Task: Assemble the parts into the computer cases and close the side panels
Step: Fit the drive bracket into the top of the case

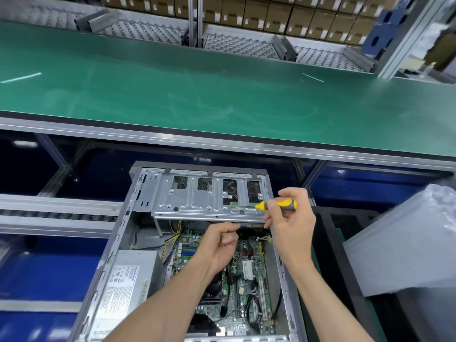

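— Since it's open sheet steel, how will that grey metal computer case (197, 255) handle?

— Stiff but heavy, I'd judge, with the silver boxed power supply (128, 285) in its near-left corner and thin stamped edges that could cut. I'd take it by the outer frame rails, never by the green motherboard (249, 275) or its black cables, which look fragile.

— Where is it, and which way does it run?

— It lies on its side, open face up, on a low stand just below the near edge of the long green tabletop (222, 95). Its long axis runs from the person toward that edge, with the silver perforated drive cage (209, 196) at the far end.

— And the hands?

— The right hand (288, 218) is clamped on a yellow-and-grey screwdriver (276, 206), shaft pointing left across the cage. The left hand (219, 245) is curled shut just under the cage's lip; whether it pinches anything I cannot tell.
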